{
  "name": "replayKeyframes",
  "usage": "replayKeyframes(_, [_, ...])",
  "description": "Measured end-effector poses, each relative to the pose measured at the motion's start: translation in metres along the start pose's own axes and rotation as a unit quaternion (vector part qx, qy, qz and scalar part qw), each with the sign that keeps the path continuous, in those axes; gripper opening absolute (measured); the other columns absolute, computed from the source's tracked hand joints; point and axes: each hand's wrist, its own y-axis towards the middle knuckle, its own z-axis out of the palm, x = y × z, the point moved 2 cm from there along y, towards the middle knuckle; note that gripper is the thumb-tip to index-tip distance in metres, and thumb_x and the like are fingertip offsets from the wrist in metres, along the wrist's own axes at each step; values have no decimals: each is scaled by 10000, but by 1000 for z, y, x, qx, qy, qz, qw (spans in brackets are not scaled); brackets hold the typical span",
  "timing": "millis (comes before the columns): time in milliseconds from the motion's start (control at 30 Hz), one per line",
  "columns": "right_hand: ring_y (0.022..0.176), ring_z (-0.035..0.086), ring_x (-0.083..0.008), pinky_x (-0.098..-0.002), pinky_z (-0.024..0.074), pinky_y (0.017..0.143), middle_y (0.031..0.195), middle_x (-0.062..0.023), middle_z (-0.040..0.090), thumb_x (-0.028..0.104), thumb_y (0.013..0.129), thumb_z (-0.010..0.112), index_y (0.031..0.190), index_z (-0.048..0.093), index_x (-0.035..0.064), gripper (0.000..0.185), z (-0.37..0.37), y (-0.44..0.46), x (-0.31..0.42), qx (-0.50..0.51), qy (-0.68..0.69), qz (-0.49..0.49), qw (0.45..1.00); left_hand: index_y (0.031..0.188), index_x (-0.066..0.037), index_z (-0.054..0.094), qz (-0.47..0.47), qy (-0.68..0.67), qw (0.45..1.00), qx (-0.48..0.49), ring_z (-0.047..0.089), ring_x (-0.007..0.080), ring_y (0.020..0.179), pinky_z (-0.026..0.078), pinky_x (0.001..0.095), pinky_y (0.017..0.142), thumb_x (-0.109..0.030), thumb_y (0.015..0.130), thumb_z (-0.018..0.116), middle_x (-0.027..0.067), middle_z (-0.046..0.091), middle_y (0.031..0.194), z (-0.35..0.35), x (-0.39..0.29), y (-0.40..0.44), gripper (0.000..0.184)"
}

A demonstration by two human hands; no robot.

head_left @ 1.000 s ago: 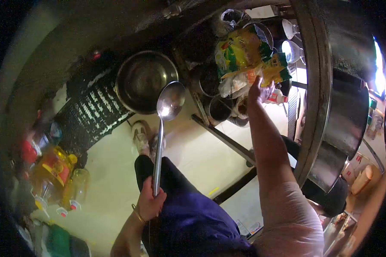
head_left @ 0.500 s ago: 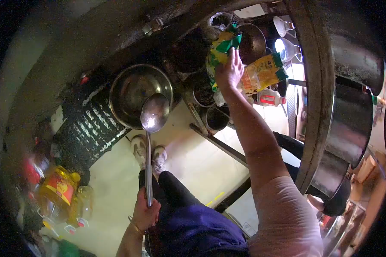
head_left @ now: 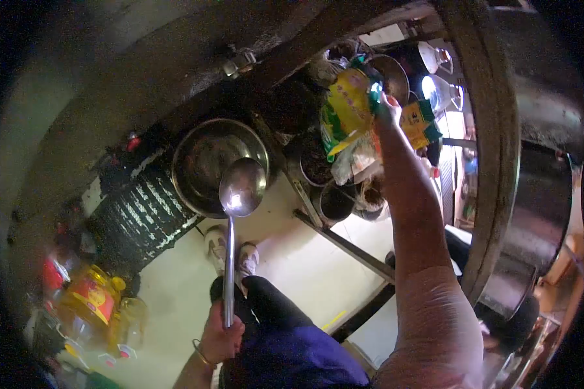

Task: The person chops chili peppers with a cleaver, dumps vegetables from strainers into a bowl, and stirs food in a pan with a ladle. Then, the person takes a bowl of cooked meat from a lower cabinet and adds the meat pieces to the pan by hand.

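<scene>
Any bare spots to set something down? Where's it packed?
Two patches of bare floor: between the yellowish bottles and the shoes, and between the shoes and the slanting metal bar. Crowded: picture-right of the basin, where pots, a yellow-green bag and the right hand bunch together.

ladle [head_left: 243, 188]: i see silver-grey, one white glint
pouch [head_left: 349, 107]: yellow, green patches, purplish marks as i read it
second pouch [head_left: 414, 120]: orange-yellow, dark green edge
pan [head_left: 201, 152]: dull bronze-grey, paler around its edge
slotted panel [head_left: 143, 217]: black, pale stripes
bottle [head_left: 78, 321]: amber, red-and-yellow label [head_left: 101, 301]
garment [head_left: 298, 356]: purple-blue
floor [head_left: 175, 292]: cream from my end
</scene>
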Motion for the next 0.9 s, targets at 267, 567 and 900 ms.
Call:
replayKeyframes(267, [698,576,-116,-269,451,628,825,-27,669,316,920,504,932,695,60,320,-35,110,-74,144,-140,24,979,1347,-47,173,56,17,998,2,490,101,447,452,257,392,-46,866,554,24,503,676,4,2,39,613])
replayKeyframes(567, [704,575,-113,-266,450,626,824,-27,661,305,920,509,936,687,64,300,3,113,-59,121,-291,-45,948,641,-65,473,-98,-398,898,161,443,223,340,374,352,325,-751,849,250,64,412,447,36,96,95,750])
replayKeyframes(900, [711,573,-109,-263,449,624,822,-28,653,293,920,515,940,677,69,277,8,82,-47,113,-368,-96,918,946,-102,403,13,-222,974,-37,495,126,484,459,267,447,-216,902,613,25,504,658,69,55,58,244])
